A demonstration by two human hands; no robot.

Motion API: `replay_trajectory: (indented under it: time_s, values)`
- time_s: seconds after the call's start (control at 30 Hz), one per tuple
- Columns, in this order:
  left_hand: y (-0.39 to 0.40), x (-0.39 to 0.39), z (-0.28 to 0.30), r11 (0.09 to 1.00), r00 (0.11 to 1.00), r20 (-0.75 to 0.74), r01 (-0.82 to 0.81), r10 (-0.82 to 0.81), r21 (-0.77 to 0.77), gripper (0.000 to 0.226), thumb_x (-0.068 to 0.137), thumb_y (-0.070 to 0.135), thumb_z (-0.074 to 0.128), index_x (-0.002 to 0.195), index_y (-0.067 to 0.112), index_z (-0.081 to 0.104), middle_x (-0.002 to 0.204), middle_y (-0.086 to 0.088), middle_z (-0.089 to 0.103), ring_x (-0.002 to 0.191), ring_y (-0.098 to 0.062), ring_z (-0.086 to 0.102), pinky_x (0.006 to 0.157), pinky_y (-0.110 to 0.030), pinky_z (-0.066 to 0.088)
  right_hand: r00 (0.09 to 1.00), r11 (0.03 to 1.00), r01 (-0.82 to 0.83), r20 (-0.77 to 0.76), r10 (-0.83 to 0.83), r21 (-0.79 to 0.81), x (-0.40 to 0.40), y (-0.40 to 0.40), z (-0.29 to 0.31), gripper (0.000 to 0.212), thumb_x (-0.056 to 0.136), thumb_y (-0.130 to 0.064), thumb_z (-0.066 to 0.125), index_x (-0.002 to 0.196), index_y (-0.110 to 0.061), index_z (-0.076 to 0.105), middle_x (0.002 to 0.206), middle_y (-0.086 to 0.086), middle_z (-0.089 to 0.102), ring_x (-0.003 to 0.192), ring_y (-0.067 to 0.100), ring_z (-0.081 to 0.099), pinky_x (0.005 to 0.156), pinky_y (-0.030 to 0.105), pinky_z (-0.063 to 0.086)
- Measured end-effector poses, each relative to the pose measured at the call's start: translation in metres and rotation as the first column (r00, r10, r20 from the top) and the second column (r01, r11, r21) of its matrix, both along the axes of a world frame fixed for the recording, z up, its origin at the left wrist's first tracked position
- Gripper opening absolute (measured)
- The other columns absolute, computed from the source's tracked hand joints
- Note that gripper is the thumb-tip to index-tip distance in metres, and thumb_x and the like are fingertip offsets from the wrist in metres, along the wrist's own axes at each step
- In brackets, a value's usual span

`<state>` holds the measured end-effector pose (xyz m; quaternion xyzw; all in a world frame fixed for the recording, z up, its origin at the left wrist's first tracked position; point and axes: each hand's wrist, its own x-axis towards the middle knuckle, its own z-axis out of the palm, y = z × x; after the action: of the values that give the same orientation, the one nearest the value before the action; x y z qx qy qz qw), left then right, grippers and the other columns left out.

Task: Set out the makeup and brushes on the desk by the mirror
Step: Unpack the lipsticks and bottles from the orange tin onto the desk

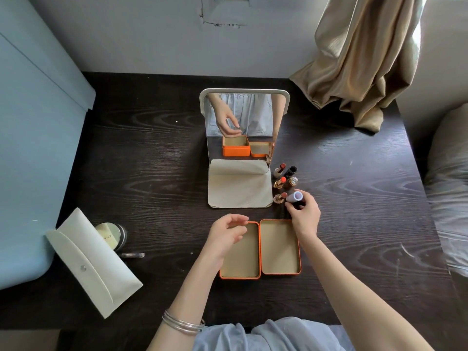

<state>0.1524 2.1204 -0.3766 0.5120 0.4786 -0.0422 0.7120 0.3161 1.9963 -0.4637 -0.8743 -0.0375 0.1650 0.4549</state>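
A person sits at a dark wooden desk (152, 173), seen from above. A folding mirror (241, 117) stands upright at the centre on a cream base. Just right of the base stand five lipsticks (281, 182) in a close cluster, some uncapped. The right hand (304, 214) pinches a pale lilac tube (297, 196) between curled fingers and thumb, holding it beside the nearest lipstick; whether its foot touches the desk is unclear. The left hand (226, 234) hovers over an orange tin (240, 250), fingers loosely curled and slightly apart, gripping nothing. The tin's lid (279, 247) lies open-side up, touching its right edge. At the left edge lie a cream pouch (93, 264), a round compact (111, 235) and a small clear tube (133, 255).
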Motion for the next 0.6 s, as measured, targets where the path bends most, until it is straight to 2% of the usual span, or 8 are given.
replay_trajectory:
  time_s: [0.17, 0.47, 0.53, 0.6]
  values:
    - [-0.001, -0.002, 0.001, 1.0, 1.0, 0.004, -0.001, 0.001, -0.012, 0.024, 0.087, -0.001, 0.057, 0.098, 0.019, 0.066, 0.106, 0.001, 0.065, 0.101, -0.006, 0.058, 0.088, -0.026, 0.05, 1.0, 1.0, -0.017, -0.006, 0.017, -0.007, 0.0, -0.002, 0.002, 0.032, 0.076, -0.002, 0.068, 0.104, -0.016, 0.065, 0.103, -0.002, 0.065, 0.105, 0.023, 0.057, 0.093, 0.043, 0.047]
    - [-0.002, -0.005, 0.002, 1.0, 1.0, -0.027, 0.006, -0.006, 0.008, 0.024, 0.087, 0.001, 0.057, 0.101, 0.017, 0.066, 0.107, 0.0, 0.064, 0.104, -0.009, 0.058, 0.089, -0.027, 0.051, 0.999, 0.999, -0.038, -0.005, 0.038, -0.032, -0.001, 0.0, 0.007, 0.034, 0.075, -0.001, 0.069, 0.106, -0.014, 0.064, 0.105, 0.001, 0.065, 0.104, 0.022, 0.058, 0.092, 0.041, 0.048]
    - [-0.002, -0.005, 0.002, 1.0, 0.999, -0.034, 0.008, -0.008, 0.012, 0.024, 0.087, 0.001, 0.057, 0.101, 0.018, 0.066, 0.108, 0.0, 0.064, 0.105, -0.009, 0.058, 0.091, -0.028, 0.051, 0.999, 0.999, -0.04, -0.027, 0.039, -0.018, -0.002, 0.001, 0.013, 0.037, 0.075, 0.0, 0.069, 0.108, -0.012, 0.062, 0.103, -0.001, 0.063, 0.104, 0.022, 0.058, 0.091, 0.039, 0.048]
    - [-0.003, -0.005, 0.001, 1.0, 0.999, -0.03, 0.015, -0.015, 0.011, 0.024, 0.087, 0.001, 0.057, 0.102, 0.017, 0.067, 0.108, 0.0, 0.064, 0.105, -0.009, 0.058, 0.091, -0.028, 0.051, 0.998, 0.999, -0.022, -0.054, 0.021, -0.023, -0.005, 0.0, 0.019, 0.045, 0.075, -0.001, 0.071, 0.117, -0.009, 0.058, 0.11, 0.002, 0.06, 0.109, 0.02, 0.056, 0.094, 0.037, 0.047]
